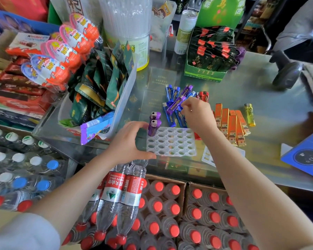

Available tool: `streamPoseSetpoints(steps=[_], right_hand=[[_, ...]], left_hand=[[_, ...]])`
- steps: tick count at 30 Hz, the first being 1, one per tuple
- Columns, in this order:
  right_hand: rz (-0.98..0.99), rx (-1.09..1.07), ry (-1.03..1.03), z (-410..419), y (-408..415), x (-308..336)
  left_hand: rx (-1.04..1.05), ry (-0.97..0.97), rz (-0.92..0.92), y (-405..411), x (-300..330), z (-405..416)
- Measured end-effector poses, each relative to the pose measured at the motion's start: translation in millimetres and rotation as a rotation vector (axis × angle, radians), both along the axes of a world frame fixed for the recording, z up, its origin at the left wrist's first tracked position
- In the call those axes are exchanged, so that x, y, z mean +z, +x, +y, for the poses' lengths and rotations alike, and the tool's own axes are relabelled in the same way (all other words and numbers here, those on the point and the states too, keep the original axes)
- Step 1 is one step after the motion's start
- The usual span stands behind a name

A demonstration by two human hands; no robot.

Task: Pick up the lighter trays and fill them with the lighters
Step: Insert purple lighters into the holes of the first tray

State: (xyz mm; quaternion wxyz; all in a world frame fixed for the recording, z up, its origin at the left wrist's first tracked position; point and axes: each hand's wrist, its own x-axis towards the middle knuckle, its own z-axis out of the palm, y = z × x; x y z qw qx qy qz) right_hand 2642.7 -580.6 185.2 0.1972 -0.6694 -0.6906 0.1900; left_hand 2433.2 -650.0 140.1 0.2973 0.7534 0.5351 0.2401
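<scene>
A white lighter tray [172,142] with rows of round holes lies on the glass counter. Two purple lighters [154,124] stand upright in its far left corner. My left hand [129,143] grips the tray's left edge, thumb at the near corner. My right hand [197,114] pinches a purple lighter [175,104] lifted off a loose pile of blue, purple and red lighters [175,98] just beyond the tray. Several orange lighters [231,123] lie to the right, and a yellow lighter [249,115] lies farther right.
A clear bin of green snack packets [101,91] stands left of the tray. A green box of dark packets [210,56] sits behind the pile. A blue box [307,156] overhangs the counter's right. Water bottles with red caps [161,210] fill cartons below the counter edge.
</scene>
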Motion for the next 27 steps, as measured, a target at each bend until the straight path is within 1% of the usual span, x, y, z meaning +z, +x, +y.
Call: streamPoseSetpoints(steps=[2, 3, 6, 8, 13, 15, 17, 21, 23, 25, 27], right_hand=[[0.041, -0.099, -0.054, 16, -1, -4], [0.064, -0.135, -0.088, 21, -4, -6], [0.098, -0.220, -0.142, 32, -11, -13], [0.087, -0.267, -0.144, 36, -17, -18], [0.063, -0.352, -0.179, 41, -25, -21], [0.077, -0.332, -0.183, 42, -22, -20], [0.179, -0.278, -0.168, 39, -18, -15], [0.591, -0.170, -0.128, 4, -9, 5], [0.726, -0.064, -0.131, -23, -5, 9], [0.755, 0.033, -0.167, -49, -1, 7], [0.763, 0.076, -0.181, -64, 0, 2]], left_hand=[[0.016, -0.095, -0.087, -3, 2, 0], [0.014, -0.123, -0.101, -4, 3, -1], [0.015, -0.138, -0.114, -4, 3, -1], [0.020, -0.145, -0.135, -4, 3, -1], [0.030, -0.204, -0.269, -8, 7, -2], [0.026, -0.201, -0.277, -7, 9, -2], [0.022, -0.180, -0.268, -6, 9, -2], [0.017, -0.104, -0.192, -5, 5, -2], [-0.014, -0.009, -0.101, -4, 1, -2], [-0.030, 0.057, -0.014, -2, -2, -1], [-0.027, 0.086, 0.030, 0, -3, 0]])
